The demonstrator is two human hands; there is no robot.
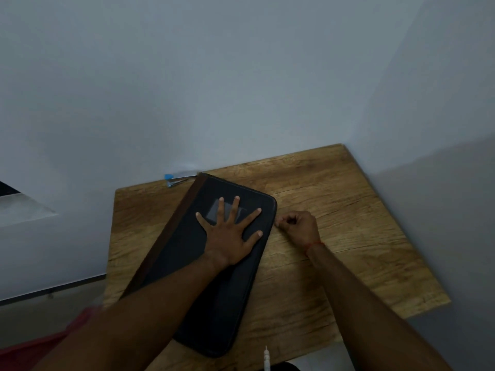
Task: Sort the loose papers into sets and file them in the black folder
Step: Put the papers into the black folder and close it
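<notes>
**Folder pinned shut, right grip at its edge**

My right hand (297,227) is clenched, thumb and forefinger nipped together right at the long right edge of the black folder (225,303). Whether that grip has a zip pull or nothing in it is too small to tell. My left hand (227,236) is released, lying flat with fingers spread, pressing on the cover.

The folder lies closed on the desk (334,196). Its long axis runs away from me, leaning a little right, with the brown spine on the left. So the opening edge is immediately left of my right grip, and that hand is nearer to it. I'd judge the next pull follows that edge.

No loose papers show. A blue stapler (175,181) sits at the desk's far edge.
</notes>
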